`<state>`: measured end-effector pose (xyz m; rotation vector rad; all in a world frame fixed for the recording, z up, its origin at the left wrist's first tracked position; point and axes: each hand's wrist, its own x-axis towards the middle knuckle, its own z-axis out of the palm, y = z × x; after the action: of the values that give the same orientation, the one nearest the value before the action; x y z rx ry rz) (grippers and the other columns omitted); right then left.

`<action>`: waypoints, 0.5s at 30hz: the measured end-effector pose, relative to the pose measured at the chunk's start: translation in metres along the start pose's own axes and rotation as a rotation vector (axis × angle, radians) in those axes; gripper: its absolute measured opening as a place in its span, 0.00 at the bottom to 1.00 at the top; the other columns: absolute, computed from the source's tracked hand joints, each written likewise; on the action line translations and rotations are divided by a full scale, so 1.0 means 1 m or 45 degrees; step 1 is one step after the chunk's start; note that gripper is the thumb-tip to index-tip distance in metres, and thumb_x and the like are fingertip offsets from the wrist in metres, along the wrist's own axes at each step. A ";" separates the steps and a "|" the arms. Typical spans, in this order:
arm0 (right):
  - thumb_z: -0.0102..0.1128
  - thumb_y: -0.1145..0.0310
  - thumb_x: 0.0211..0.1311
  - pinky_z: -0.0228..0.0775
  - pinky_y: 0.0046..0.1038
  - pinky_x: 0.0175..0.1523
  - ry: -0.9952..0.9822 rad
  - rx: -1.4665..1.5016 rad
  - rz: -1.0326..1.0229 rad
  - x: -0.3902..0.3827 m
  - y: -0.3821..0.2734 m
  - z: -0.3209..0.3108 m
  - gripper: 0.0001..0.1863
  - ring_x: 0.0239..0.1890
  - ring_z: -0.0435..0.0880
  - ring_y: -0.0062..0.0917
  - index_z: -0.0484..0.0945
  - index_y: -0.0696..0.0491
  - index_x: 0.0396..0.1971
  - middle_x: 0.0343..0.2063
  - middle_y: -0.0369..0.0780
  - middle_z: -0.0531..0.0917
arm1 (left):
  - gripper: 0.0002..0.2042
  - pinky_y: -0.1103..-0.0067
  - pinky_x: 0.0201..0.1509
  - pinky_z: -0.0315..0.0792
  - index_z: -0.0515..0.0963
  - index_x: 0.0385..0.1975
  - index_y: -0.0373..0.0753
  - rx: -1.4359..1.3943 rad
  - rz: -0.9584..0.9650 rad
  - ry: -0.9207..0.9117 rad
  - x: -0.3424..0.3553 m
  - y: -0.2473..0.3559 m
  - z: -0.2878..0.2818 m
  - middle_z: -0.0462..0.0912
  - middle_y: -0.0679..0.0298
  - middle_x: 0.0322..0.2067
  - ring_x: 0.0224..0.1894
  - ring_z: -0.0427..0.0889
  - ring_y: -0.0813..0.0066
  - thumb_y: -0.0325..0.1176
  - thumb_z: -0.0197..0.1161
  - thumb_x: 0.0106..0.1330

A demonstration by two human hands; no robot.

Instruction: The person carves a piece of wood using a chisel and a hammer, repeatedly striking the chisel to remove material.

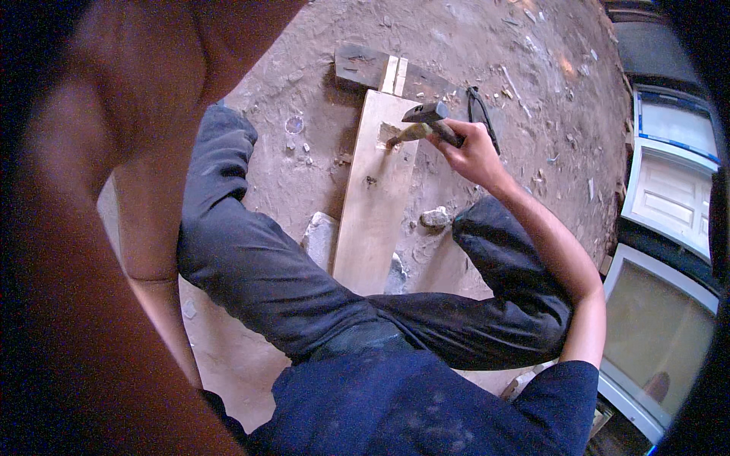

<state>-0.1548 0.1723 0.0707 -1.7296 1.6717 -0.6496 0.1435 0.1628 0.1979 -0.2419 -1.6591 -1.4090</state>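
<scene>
My right hand [473, 154] is closed round the handle of a hammer [426, 112], its dark metal head pointing left. Beside the hammer, at the same fingers, a chisel-like tool with a yellowish handle [413, 132] slants down to a rough square recess [387, 137] cut into a pale plank [372, 201]. I cannot tell whether these fingers grip that tool too. The plank lies lengthwise between my legs. My left hand [156, 83] is raised very close to the camera, large, dark and blurred; its fingers cannot be made out.
A weathered dark board [361, 67] lies crosswise at the plank's far end, with pale wood strips [393, 74] over it. Stones [436, 218] and a white block [320, 237] flank the plank. A black looped thing [479, 114] lies on the dirt floor. White-framed windows [661, 327] stand at right.
</scene>
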 end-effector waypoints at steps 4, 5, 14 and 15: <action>0.64 0.67 0.64 0.53 0.25 0.21 0.011 -0.007 0.031 0.000 0.002 0.001 0.10 0.19 0.60 0.12 0.80 0.60 0.33 0.13 0.33 0.62 | 0.35 0.72 0.67 0.65 0.67 0.63 0.39 -0.017 0.000 -0.040 0.004 -0.002 -0.007 0.71 0.61 0.62 0.64 0.69 0.71 0.35 0.74 0.54; 0.63 0.67 0.64 0.53 0.25 0.21 -0.010 -0.023 0.043 -0.002 0.002 -0.002 0.10 0.19 0.60 0.12 0.80 0.60 0.33 0.13 0.33 0.63 | 0.35 0.73 0.67 0.65 0.67 0.63 0.39 -0.030 0.006 -0.059 0.006 -0.004 -0.007 0.71 0.61 0.62 0.64 0.68 0.71 0.35 0.74 0.54; 0.63 0.70 0.63 0.55 0.25 0.22 -0.008 0.008 0.029 -0.007 0.008 -0.004 0.09 0.20 0.60 0.13 0.81 0.60 0.37 0.14 0.35 0.63 | 0.35 0.73 0.67 0.65 0.66 0.64 0.38 -0.135 -0.123 -0.233 0.058 -0.067 -0.074 0.71 0.61 0.62 0.64 0.68 0.71 0.34 0.74 0.55; 0.63 0.71 0.63 0.55 0.25 0.23 -0.013 0.011 -0.006 -0.004 0.005 0.000 0.09 0.20 0.60 0.14 0.81 0.60 0.38 0.15 0.35 0.63 | 0.35 0.73 0.67 0.65 0.66 0.64 0.38 -0.123 -0.162 -0.249 0.066 -0.068 -0.084 0.71 0.61 0.62 0.64 0.68 0.71 0.34 0.74 0.55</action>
<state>-0.1589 0.1762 0.0672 -1.7284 1.6564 -0.6484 0.1045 0.0422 0.1933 -0.3434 -1.7926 -1.6061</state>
